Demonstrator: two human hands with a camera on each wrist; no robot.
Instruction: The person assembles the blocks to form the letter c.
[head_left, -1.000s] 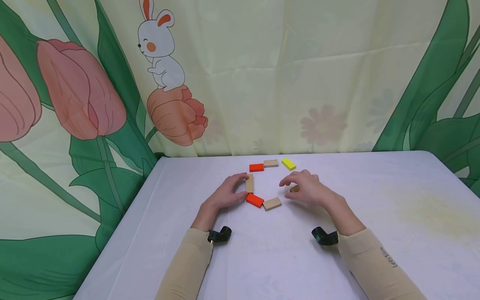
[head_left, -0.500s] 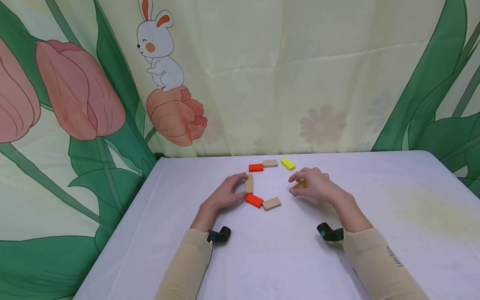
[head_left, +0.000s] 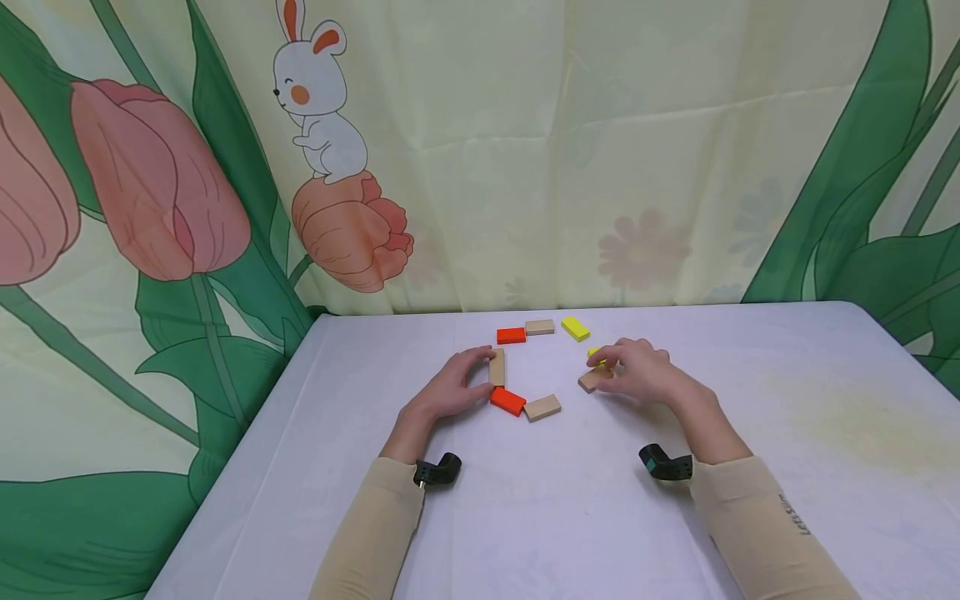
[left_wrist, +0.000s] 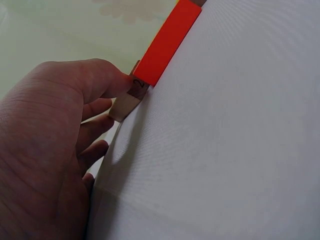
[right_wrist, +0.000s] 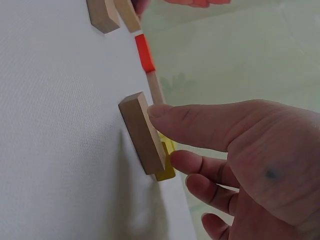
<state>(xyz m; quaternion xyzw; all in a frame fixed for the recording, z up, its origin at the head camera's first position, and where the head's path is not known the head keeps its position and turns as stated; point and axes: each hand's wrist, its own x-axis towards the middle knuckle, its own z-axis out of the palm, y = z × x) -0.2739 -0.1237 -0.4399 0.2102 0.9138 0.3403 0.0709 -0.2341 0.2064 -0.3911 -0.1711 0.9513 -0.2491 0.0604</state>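
The white cloth-covered table (head_left: 525,533) spreads before me, its fabric likely to give small pieces a little drag. Over its far half, my left hand (head_left: 448,387) holds a plain wood-coloured oblong block (head_left: 498,367), thumb toward the near end and forefinger toward the far one. My right hand (head_left: 641,372) is fairly narrow, bent over a second plain wooden block (head_left: 592,381) lying farther right; the thumb is at its edge, but I cannot tell whether I actually grip it. Both look light, stiff, smooth and hard to break, so I judge a soft fingertip pinch across the long sides, near the middle, to suit them best; a hard squeeze could make one slip or twist. A red oblong block (head_left: 507,401) lies right at the near end of the left-hand one, so any nudge there could travel. Showing least, a bright yellow block (head_left: 595,355) is partly hidden behind my right hand, close beyond the wooden one.
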